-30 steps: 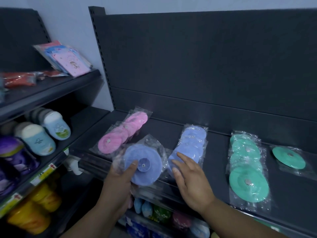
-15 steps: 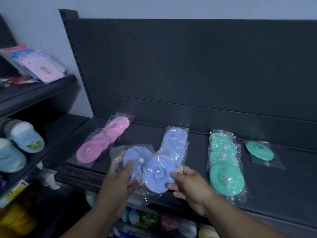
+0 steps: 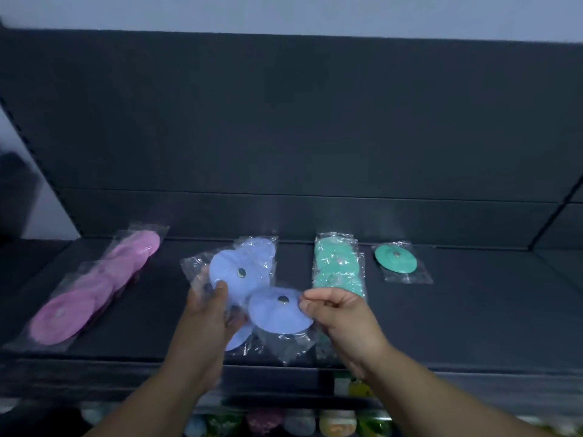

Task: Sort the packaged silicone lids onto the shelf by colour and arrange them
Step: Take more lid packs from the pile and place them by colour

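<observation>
Pink row (image 3: 94,294), green row (image 3: 339,266) lie sorted on shelf (image 3: 473,310); left hand (image 3: 205,313) grips upper blue lid (image 3: 230,275), right hand (image 3: 340,313) pinches lower blue lid (image 3: 277,316), both unplaced.

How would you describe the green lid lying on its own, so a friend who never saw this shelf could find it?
Look at the dark shelf, where bagged lids lie in rows by colour. Right of the green row, at the far end, sits a single green lid in its own clear bag. Unlike its neighbours, it overlaps nothing.
</observation>
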